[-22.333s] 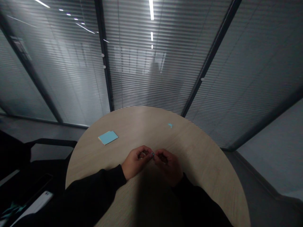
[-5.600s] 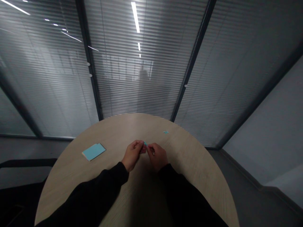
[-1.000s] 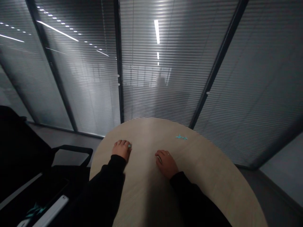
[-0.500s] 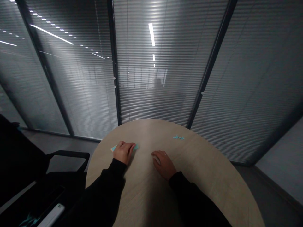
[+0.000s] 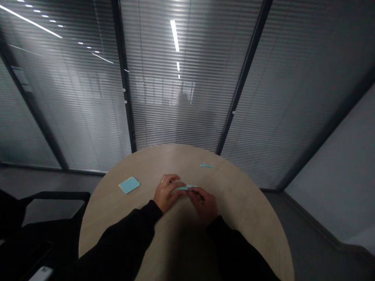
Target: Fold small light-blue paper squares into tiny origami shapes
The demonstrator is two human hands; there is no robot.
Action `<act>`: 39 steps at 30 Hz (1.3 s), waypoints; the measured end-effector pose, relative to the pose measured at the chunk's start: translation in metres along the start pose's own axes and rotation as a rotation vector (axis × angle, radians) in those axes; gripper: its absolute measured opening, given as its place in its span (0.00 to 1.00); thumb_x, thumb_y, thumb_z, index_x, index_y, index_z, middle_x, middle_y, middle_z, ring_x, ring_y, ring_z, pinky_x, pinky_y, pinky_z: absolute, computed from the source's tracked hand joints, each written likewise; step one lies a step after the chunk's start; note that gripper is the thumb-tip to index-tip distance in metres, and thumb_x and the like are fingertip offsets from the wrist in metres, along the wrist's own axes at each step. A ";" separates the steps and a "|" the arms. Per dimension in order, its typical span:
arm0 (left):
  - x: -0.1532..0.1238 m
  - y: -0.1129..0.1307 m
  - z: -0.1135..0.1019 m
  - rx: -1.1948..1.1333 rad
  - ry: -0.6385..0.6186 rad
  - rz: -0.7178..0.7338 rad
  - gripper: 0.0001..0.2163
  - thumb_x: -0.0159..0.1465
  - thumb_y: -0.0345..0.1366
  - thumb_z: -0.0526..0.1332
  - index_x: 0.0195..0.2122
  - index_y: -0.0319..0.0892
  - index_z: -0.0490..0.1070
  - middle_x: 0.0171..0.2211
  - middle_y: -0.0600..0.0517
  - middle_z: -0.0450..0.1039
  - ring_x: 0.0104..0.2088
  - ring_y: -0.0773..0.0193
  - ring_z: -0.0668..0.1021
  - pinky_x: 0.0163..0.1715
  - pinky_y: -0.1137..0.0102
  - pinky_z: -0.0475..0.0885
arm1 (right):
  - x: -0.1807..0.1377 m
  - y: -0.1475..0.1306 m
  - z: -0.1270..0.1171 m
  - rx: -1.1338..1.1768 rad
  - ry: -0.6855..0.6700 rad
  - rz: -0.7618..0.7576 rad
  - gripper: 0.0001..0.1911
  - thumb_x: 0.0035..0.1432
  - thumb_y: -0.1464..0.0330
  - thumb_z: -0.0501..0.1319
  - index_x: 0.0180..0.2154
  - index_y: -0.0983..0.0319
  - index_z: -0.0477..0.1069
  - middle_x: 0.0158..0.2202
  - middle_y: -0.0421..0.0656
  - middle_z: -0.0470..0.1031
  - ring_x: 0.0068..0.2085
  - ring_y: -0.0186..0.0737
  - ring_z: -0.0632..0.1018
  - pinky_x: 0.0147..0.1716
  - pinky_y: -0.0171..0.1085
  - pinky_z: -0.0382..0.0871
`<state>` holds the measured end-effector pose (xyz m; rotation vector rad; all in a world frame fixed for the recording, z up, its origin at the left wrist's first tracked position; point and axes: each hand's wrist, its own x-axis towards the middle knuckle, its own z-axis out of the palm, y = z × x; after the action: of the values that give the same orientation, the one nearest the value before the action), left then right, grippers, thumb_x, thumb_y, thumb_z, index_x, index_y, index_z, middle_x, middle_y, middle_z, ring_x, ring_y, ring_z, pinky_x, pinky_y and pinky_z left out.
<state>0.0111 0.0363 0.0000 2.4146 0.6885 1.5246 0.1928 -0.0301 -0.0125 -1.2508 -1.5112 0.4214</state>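
Between my hands, low over the middle of the table, is a sheet of light blue paper (image 5: 186,187), seen nearly edge-on. My left hand (image 5: 167,193) pinches its left end, fingers and thumb closed on it; a ring shows on one finger. My right hand (image 5: 205,203) grips the right end between thumb and fingers. To the left lies a stack of blue paper (image 5: 129,185) with a yellowish edge under it. Beyond my right hand sit small folded blue paper pieces (image 5: 206,165), close together.
The round wooden table (image 5: 164,156) has its far edge near glass partitions with blinds (image 5: 175,128). A black chair (image 5: 55,195) with an armrest stands at the left, with a white object (image 5: 41,274) low beside it. A pale wall (image 5: 336,175) is on the right.
My left hand has left the stack and moved right with a blue sheet, uncovering the stack. My right hand has closed on the sheet's other end. The view has swung to the right.
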 end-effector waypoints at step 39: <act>-0.017 0.002 0.008 -0.761 -0.184 -0.698 0.19 0.56 0.45 0.67 0.42 0.37 0.70 0.33 0.50 0.74 0.26 0.70 0.73 0.27 0.73 0.67 | -0.002 -0.002 0.016 0.376 -0.050 0.263 0.21 0.50 0.59 0.67 0.43 0.61 0.67 0.33 0.43 0.77 0.30 0.38 0.77 0.30 0.36 0.72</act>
<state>0.0128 0.0269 -0.0162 1.4939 0.6500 0.9960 0.1780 -0.0268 -0.0176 -1.1443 -1.2379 0.8726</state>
